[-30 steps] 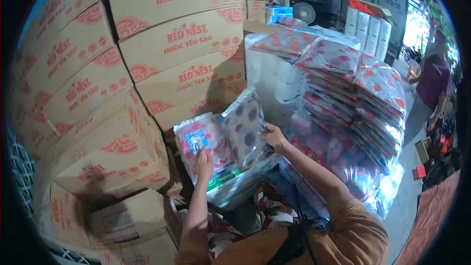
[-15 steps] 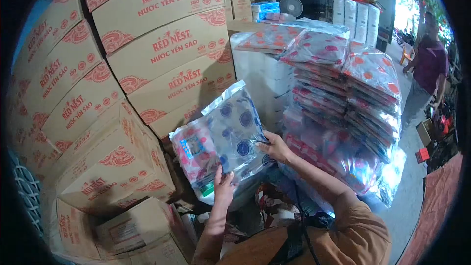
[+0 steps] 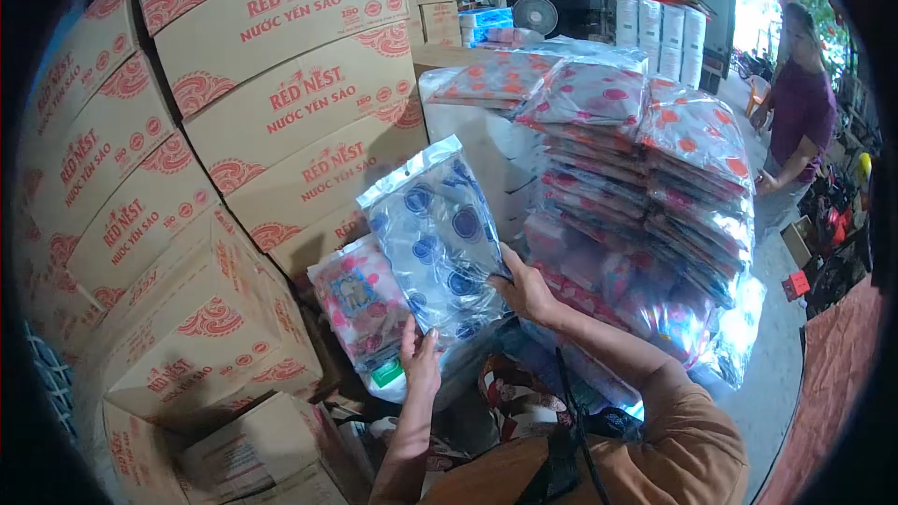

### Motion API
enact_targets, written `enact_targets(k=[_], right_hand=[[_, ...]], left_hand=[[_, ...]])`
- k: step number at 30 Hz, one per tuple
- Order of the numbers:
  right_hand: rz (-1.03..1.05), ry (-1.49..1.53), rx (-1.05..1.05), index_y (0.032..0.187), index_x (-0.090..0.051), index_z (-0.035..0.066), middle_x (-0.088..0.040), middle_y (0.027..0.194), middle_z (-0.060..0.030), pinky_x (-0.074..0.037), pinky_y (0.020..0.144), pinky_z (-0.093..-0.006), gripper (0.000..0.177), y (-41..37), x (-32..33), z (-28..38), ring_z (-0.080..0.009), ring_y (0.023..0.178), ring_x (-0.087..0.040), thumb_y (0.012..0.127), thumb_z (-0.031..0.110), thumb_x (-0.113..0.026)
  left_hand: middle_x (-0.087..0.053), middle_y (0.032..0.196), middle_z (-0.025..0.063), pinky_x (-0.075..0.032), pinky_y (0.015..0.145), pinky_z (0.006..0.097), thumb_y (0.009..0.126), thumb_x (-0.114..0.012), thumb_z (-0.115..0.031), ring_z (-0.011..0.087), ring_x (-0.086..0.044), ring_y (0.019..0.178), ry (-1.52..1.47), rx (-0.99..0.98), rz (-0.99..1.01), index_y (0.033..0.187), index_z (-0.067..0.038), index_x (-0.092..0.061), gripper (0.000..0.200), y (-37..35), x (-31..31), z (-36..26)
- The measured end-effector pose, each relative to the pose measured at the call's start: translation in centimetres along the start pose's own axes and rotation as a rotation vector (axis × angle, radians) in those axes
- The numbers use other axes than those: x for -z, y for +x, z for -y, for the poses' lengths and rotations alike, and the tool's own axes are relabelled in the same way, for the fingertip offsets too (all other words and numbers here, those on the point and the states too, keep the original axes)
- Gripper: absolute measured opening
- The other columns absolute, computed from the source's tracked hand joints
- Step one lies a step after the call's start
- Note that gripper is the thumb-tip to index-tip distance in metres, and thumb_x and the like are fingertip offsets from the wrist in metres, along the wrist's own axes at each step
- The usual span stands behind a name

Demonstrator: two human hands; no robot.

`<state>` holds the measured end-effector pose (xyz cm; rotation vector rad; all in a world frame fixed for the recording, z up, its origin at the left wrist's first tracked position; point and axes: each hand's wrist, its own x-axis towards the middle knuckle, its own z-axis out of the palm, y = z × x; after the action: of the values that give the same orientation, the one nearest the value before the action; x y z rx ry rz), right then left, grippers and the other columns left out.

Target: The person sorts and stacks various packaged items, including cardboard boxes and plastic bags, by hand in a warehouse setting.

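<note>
A flat clear plastic packet with blue dots is tilted up in front of me, its white strip at the top. My right hand is closed on its right edge, thumb on the front. At its lower left corner, my left hand pinches the edge, with part of the fingers hidden behind. Behind and left of it lies a pink-dotted packet with a picture label, partly covered. Below that a green and white label shows.
Stacked Red Nest cartons rise on the left, with more cartons lower down. A tall pile of dotted plastic packets stands at the right. Beyond it a person in a purple shirt stands near the walkway. A fan is at the back.
The blue-dotted packet has shifted up and turned more upright, separating from the pink-dotted one. Both hands keep hold of it. The person at the right has turned toward the pile.
</note>
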<state>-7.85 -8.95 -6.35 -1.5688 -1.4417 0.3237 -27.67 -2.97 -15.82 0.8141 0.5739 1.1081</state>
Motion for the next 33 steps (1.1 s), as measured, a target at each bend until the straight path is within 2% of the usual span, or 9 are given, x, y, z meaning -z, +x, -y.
enact_targets(k=[11,19,25,28,33], right_hand=[[0.016,-0.010,0.074,0.124,-0.029,0.002,-0.052,0.101,-0.0234,-0.042,0.074,-0.0349,0.050,0.0,-0.8,0.1,-0.0338,0.095,-0.053,0.080,0.010,-0.052],[0.000,-0.017,0.102,0.123,-0.031,0.001,-0.050,0.107,-0.0238,-0.042,0.076,-0.0348,0.049,0.0,-0.8,0.2,-0.0344,0.100,-0.050,0.080,0.010,-0.053],[0.033,0.020,0.054,0.123,-0.032,0.002,-0.051,0.105,-0.0237,-0.043,0.075,-0.0353,0.049,-0.1,-0.5,0.8,-0.0347,0.098,-0.051,0.079,0.010,-0.053],[0.018,0.059,0.063,0.121,-0.035,0.006,-0.051,0.105,-0.0220,-0.041,0.076,-0.0375,0.047,-0.1,-0.6,0.9,-0.0372,0.097,-0.049,0.077,0.006,-0.053],[-0.010,0.053,0.091,0.121,-0.035,0.006,-0.051,0.103,-0.0219,-0.042,0.074,-0.0383,0.048,0.0,-1.1,0.0,-0.0380,0.095,-0.050,0.077,0.006,-0.054]], left_hand=[[-0.048,0.110,0.0038,-0.044,0.067,0.0311,0.077,-0.057,-0.004,0.0144,-0.049,0.091,0.038,0.025,-0.048,0.127,-0.013,-0.033,0.057,0.0,1.3,0.0],[-0.049,0.107,0.0033,-0.044,0.066,0.0294,0.076,-0.058,-0.004,0.0136,-0.049,0.089,-0.003,0.006,-0.018,0.127,-0.013,-0.033,0.057,-0.1,1.1,0.0],[-0.049,0.108,0.0027,-0.044,0.065,0.0285,0.077,-0.057,-0.003,0.0130,-0.049,0.089,0.004,0.027,-0.024,0.127,-0.014,-0.034,0.056,-0.2,1.4,0.0],[-0.048,0.109,0.0022,-0.043,0.065,0.0283,0.077,-0.057,-0.003,0.0125,-0.049,0.089,0.012,0.040,-0.042,0.127,-0.015,-0.034,0.056,-0.2,1.4,-0.1],[-0.048,0.110,0.0019,-0.043,0.065,0.0281,0.077,-0.057,-0.003,0.0120,-0.049,0.089,-0.012,0.031,-0.039,0.127,-0.015,-0.034,0.056,-0.2,1.3,-0.3]])
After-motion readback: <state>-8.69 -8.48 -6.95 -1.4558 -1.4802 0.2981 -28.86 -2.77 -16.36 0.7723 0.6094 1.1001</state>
